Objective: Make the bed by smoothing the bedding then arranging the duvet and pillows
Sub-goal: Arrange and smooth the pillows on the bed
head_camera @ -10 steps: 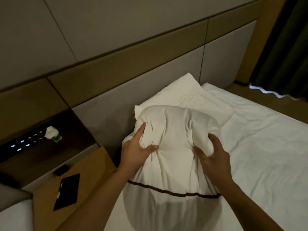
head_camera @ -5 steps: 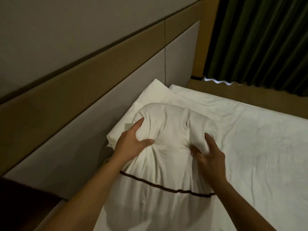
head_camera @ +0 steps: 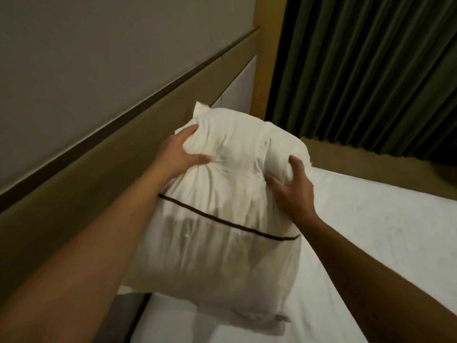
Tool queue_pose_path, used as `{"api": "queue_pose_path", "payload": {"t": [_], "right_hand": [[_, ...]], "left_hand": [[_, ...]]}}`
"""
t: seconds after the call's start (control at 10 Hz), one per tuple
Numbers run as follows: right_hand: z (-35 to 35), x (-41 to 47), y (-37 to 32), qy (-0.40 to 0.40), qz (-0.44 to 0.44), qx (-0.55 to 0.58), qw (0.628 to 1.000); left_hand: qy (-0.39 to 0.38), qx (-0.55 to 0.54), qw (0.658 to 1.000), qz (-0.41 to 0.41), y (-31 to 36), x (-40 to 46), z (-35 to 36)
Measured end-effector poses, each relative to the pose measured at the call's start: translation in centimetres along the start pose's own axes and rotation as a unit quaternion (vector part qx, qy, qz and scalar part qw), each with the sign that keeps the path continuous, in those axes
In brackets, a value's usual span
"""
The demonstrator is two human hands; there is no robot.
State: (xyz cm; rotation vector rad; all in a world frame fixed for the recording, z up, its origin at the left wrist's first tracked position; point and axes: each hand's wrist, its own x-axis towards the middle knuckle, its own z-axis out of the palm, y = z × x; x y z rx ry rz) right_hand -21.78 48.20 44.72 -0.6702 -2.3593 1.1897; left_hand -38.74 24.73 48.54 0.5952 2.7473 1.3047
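A white pillow point(head_camera: 222, 206) with a dark brown piping line across it is held up over the head end of the bed. My left hand point(head_camera: 181, 154) grips its upper left part and my right hand point(head_camera: 291, 189) grips its upper right part, fingers dug into the fabric. The white bed sheet point(head_camera: 371, 243) spreads out to the right and below. A corner of a second pillow point(head_camera: 200, 108) peeks out behind the held one; the rest of it is hidden.
A padded headboard point(head_camera: 86, 194) in beige and grey panels runs along the left. Dark green curtains point(head_camera: 371, 70) hang at the back right, with a tan strip of floor point(head_camera: 358, 154) between them and the bed's far edge.
Both hands have lifted the pillow and carried it further along the headboard toward the curtain side. The view has swung right, so the nightstand and most of the second pillow are out of sight.
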Motion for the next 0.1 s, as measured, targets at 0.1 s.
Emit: {"api": "queue_pose_path", "payload": {"t": [0.1], "right_hand": [[2.64, 1.82, 1.44, -0.166, 0.127, -0.029, 0.977]], "left_hand": [[-0.111, 0.213, 0.967, -0.081, -2.96, 1.50, 0.33]]}}
